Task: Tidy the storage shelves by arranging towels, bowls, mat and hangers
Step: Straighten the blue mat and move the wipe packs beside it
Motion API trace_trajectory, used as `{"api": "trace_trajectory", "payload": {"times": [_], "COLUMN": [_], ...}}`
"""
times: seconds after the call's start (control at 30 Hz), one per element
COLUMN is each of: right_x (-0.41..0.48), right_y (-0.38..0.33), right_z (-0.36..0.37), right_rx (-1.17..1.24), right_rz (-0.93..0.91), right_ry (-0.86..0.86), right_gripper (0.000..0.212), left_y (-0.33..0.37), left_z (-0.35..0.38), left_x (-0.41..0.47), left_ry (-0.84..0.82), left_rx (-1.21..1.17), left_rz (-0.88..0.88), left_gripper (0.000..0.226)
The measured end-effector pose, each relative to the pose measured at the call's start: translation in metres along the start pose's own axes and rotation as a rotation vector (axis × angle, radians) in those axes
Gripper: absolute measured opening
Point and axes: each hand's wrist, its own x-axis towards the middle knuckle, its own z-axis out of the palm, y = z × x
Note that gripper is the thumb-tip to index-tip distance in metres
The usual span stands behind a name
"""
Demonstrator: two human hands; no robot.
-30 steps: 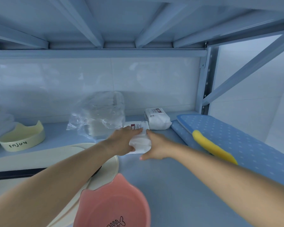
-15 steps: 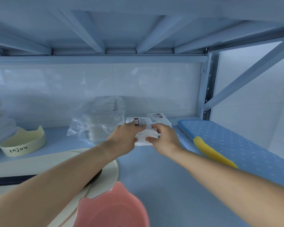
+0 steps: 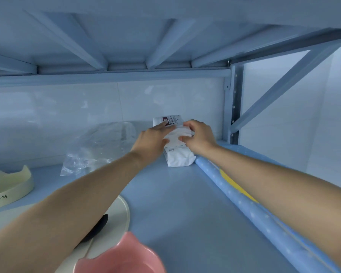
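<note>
Two white wrapped towel packs are stacked at the back of the blue shelf [image 3: 185, 203]. The upper pack [image 3: 171, 128] lies on the lower pack [image 3: 179, 158]. My left hand [image 3: 153, 137] lies along the upper pack's left side with its fingers fairly straight. My right hand [image 3: 199, 137] grips its right end with curled fingers. A blue dotted mat [image 3: 264, 213] with a yellow patch runs along the right. A pink bowl [image 3: 122, 257] sits at the front, and a cream bowl [image 3: 10, 186] at the left.
A crumpled clear plastic bag [image 3: 98, 146] lies left of the packs. A white round tray [image 3: 114, 219] with a black object on it sits under my left forearm. The shelf post [image 3: 233, 107] and a diagonal brace stand at the right rear.
Both hands carried the upper towel pack from mid-shelf toward the back wall and onto the other pack. The view has moved closer.
</note>
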Motion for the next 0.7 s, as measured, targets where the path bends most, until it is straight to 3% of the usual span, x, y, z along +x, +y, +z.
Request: {"api": "trace_trajectory", "payload": {"times": [0.13,0.37,0.43,0.57,0.7], "right_x": [0.020,0.044,0.045,0.036,0.036], "right_y": [0.014,0.027,0.035,0.051,0.052], "right_z": [-0.004,-0.007,-0.004,0.013,0.016], "right_rx": [-0.059,-0.102,-0.148,-0.359,-0.454], "right_rz": [0.047,0.039,0.037,0.061,-0.018], "right_ry": [-0.013,0.009,-0.056,-0.259,-0.277], "right_gripper": [0.045,0.035,0.038,0.052,0.049], "left_y": [-0.001,0.005,0.002,-0.004,-0.010], "left_z": [0.016,0.044,0.052,0.072,0.068], "left_x": [0.027,0.049,0.050,0.030,0.016], "left_ry": [-0.058,0.062,0.000,-0.307,-0.298], "left_rx": [0.027,-0.035,-0.042,-0.057,-0.015], "left_rz": [0.005,-0.068,-0.088,-0.138,-0.158], "left_gripper": [0.051,0.052,0.052,0.064,0.076]}}
